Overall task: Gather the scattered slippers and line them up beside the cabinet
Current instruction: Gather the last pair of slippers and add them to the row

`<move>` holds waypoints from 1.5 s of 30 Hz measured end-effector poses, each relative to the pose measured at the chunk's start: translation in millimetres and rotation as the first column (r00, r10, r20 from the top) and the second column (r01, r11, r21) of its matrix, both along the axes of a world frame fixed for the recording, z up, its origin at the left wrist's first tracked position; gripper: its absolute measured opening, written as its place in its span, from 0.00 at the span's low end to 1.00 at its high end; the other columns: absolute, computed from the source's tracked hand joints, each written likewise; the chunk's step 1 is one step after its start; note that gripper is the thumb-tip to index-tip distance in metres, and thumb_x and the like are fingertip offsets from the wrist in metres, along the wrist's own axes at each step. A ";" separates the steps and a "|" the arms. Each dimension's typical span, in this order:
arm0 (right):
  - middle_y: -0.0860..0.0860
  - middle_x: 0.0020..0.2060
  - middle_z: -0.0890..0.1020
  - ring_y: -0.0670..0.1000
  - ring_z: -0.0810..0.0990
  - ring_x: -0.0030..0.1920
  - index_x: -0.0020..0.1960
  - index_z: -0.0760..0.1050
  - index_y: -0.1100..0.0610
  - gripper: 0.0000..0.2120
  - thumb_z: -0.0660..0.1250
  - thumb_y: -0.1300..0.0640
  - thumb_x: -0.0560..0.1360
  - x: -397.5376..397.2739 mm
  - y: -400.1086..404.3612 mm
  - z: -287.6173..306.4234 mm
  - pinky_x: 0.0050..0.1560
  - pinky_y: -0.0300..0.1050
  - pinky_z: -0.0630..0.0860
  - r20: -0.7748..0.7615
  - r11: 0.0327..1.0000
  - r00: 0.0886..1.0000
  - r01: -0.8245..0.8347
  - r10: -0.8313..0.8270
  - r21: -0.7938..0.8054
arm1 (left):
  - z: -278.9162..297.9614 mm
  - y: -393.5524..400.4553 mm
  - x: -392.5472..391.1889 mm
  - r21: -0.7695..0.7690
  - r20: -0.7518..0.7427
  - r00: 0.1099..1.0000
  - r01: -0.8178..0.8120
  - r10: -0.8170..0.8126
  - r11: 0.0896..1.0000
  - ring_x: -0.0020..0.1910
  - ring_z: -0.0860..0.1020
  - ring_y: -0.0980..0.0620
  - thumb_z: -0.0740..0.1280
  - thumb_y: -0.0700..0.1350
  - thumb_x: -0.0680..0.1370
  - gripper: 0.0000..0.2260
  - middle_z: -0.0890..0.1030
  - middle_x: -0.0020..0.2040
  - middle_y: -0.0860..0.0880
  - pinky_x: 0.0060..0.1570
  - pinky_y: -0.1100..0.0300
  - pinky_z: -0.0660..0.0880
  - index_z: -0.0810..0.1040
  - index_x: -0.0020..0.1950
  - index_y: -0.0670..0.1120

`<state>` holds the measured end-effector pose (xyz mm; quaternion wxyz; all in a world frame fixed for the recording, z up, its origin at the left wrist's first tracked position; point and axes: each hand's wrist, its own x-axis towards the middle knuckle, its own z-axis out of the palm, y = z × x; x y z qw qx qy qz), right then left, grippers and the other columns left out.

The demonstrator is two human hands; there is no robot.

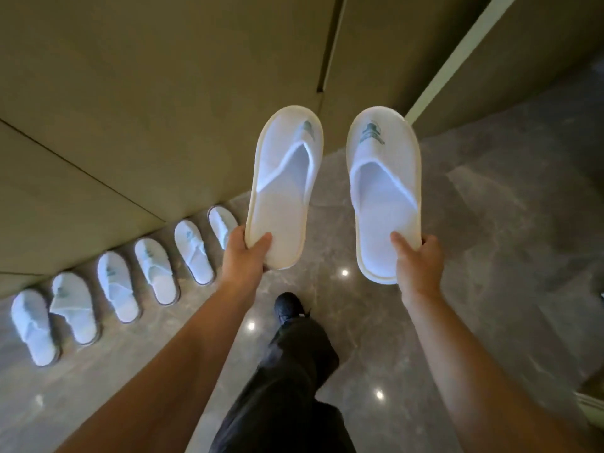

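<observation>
I hold two white slippers with green logos in the air, toes pointing away from me. My left hand [243, 256] pinches the heel of the left slipper [284, 178], thumb on its insole. The right slipper [385, 191] is gripped at its heel by my right hand [420, 263] the same way. Below and to the left, several white slippers [153, 271] stand in a row on the floor along the foot of the beige cabinet [130, 109]. The slipper nearest my left hand [222, 223] is partly hidden behind it.
The floor [490, 256] is glossy grey marble with light reflections. My leg in dark trousers and a black shoe [287, 305] steps forward between my arms. A pale door frame [457, 60] stands at the upper right beside the cabinet.
</observation>
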<state>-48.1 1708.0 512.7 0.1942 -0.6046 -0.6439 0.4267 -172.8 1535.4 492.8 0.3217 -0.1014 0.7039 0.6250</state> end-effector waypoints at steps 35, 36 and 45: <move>0.64 0.46 0.79 0.61 0.79 0.46 0.52 0.72 0.71 0.23 0.74 0.57 0.65 -186.9 196.8 -663.5 0.41 0.47 0.70 0.153 0.913 0.922 -0.306 0.355 -0.272 | -597.5 140.8 -125.7 -0.172 0.046 0.966 -0.242 0.253 0.955 0.41 0.74 0.46 0.65 0.37 0.73 0.06 0.74 0.41 0.45 0.39 0.52 0.75 0.73 0.43 0.49; 0.65 0.50 0.79 0.63 0.78 0.50 0.53 0.72 0.70 0.25 0.75 0.56 0.64 -188.5 195.6 -660.2 0.44 0.49 0.71 0.238 0.915 0.889 -0.346 0.391 -0.209 | -598.8 139.9 -125.8 -0.163 0.060 0.966 -0.239 0.251 0.957 0.40 0.73 0.47 0.65 0.37 0.73 0.07 0.74 0.41 0.44 0.38 0.53 0.75 0.72 0.42 0.49; 0.54 0.40 0.79 0.51 0.76 0.41 0.56 0.71 0.63 0.18 0.69 0.56 0.71 -212.1 116.7 -622.8 0.45 0.41 0.68 -0.134 0.732 0.799 -0.593 0.586 -0.336 | -597.0 139.3 -116.4 -0.089 0.190 0.973 -0.118 0.133 0.989 0.45 0.75 0.46 0.65 0.36 0.73 0.09 0.74 0.46 0.44 0.47 0.44 0.76 0.69 0.42 0.49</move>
